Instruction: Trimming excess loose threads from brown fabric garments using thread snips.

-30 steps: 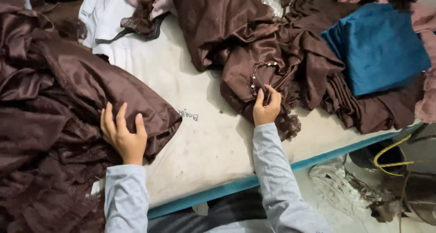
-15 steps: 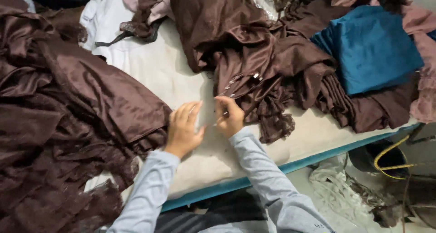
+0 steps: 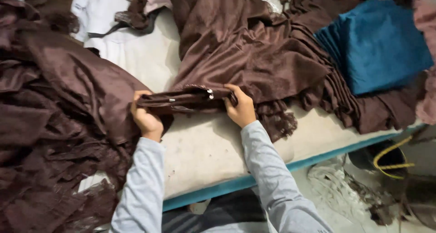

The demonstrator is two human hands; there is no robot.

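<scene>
Both hands grip the folded edge of the brown garment (image 3: 190, 99) over the table (image 3: 204, 155), left hand (image 3: 146, 119) and right hand (image 3: 240, 108) closed at either end, since it looks soft, light, slippery.

You get soft, even light from above; the cream table pad (image 3: 204, 151) is the brightest surface, without glare. Left of it, the brown fabric heap (image 3: 50, 124) sinks into dim folds. Below its edge, the floor lies in shadow. Fine detail looks slightly smeared, softest toward the corners.
</scene>
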